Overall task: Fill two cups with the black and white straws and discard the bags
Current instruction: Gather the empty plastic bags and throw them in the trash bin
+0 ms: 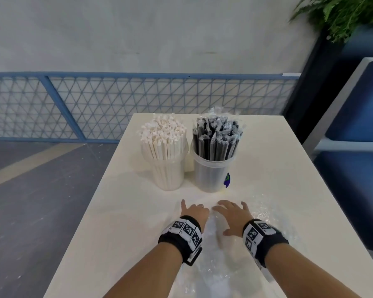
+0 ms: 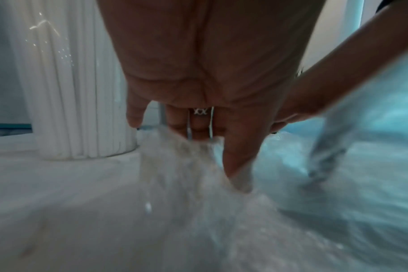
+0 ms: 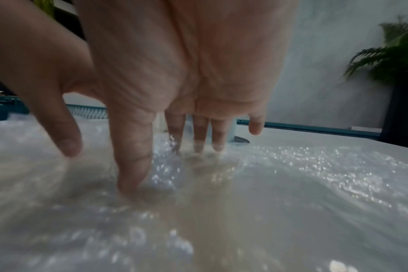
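Note:
On the white table (image 1: 121,222) two clear cups stand side by side. The left cup (image 1: 168,168) (image 2: 77,110) is packed with white straws (image 1: 162,134); the right cup (image 1: 211,173) holds black straws (image 1: 215,138) in clear wrappers. Crinkled clear plastic bags (image 1: 215,267) (image 2: 198,202) (image 3: 291,184) lie flat on the table in front of the cups. My left hand (image 1: 195,208) (image 2: 198,143) has its fingers pointing down onto the plastic. Beside it, my right hand (image 1: 228,211) (image 3: 151,162) is spread, fingertips pressing on the plastic. Neither hand grips anything.
The table's left edge drops to a grey floor. A blue mesh fence (image 1: 116,104) runs behind the table. A dark planter with a fern (image 1: 342,16) and a blue padded seat (image 1: 357,117) stand to the right.

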Motion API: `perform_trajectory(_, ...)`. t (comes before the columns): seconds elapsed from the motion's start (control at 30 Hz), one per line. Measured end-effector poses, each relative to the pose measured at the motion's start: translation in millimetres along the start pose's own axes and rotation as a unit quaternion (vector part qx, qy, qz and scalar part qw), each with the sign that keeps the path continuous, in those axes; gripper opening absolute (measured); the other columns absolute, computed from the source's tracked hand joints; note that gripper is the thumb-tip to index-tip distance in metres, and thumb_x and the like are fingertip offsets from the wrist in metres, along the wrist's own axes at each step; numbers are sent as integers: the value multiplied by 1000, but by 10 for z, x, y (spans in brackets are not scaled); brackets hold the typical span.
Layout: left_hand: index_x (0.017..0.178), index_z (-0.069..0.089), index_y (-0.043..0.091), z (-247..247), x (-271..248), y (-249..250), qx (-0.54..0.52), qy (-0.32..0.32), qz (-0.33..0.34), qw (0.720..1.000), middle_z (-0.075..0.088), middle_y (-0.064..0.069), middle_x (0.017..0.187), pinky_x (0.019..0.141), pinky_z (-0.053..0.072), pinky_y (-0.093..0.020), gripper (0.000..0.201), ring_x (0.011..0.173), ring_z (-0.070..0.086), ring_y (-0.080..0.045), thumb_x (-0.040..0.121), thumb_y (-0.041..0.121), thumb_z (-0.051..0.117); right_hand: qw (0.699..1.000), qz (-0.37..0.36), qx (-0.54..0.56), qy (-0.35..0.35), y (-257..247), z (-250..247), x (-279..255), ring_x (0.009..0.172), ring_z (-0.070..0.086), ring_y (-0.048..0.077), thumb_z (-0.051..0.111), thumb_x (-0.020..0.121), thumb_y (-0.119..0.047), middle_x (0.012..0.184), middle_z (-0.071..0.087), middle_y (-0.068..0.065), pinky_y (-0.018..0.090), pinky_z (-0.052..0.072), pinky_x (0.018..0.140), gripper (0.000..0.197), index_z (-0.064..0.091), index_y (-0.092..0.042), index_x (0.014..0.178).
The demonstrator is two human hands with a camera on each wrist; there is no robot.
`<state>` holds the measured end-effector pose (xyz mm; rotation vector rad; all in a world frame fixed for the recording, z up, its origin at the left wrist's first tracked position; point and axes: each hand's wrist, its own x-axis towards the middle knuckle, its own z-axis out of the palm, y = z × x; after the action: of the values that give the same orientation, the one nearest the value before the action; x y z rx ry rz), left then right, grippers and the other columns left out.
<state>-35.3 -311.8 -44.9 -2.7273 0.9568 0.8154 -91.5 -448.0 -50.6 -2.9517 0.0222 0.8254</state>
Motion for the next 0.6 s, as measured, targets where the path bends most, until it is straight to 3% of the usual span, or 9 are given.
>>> perform_trajectory(0.13,112,52,11,56,-105,63,-42,29,-12,999,52,-9,120,114,-1,-59,28,115,50,-27,85,5,48,999,2,-1,49,45,71,-72,129,39,21,49,90,-27,134,47,-2,47,13,113,39,45,-25,129)
perform_trajectory(0.2,109,54,13,28,-174,89,-79,64,-18,995,53,-7,119,114,-1,-59,22,113,52,-26,88,18,54,997,11,34,65,99,99,-115,120,47,19,41,91,-23,122,58,-1,43,17,109,24,54,-22,111)
perform_trajectory(0.3,117,50,22,-99,-323,34,-174,153,-55,971,46,-1,129,114,-1,-56,42,123,46,-22,85,49,54,990,10,101,95,277,107,-240,107,56,19,46,87,-19,108,65,-2,35,34,97,10,49,-29,85)
perform_trajectory(0.4,123,47,23,-218,-475,-110,-302,315,-106,894,45,0,133,115,8,-54,49,125,44,-21,84,53,53,962,21,231,144,517,75,-398,93,61,21,55,84,-16,92,68,1,30,45,85,12,53,-25,76)
perform_trajectory(0.47,126,45,17,-251,-550,-169,-396,394,-121,820,46,-5,133,113,21,-53,55,123,45,-25,83,48,59,945,16,277,176,671,29,-536,84,59,19,60,85,-13,84,66,0,14,41,74,12,56,-20,75)
perform_trajectory(0.53,132,38,11,-222,-587,-158,-487,426,-116,754,41,-10,135,111,28,-42,67,126,42,-27,80,42,65,927,27,314,204,811,-4,-669,81,57,16,64,83,-10,82,64,-2,4,36,67,14,57,-18,74)
perform_trajectory(0.6,139,27,9,-166,-616,-70,-568,390,-101,718,31,-10,141,110,28,-31,80,131,35,-24,77,38,69,908,53,343,234,935,31,-811,83,59,18,66,82,-9,83,66,0,6,36,66,13,59,-12,71)
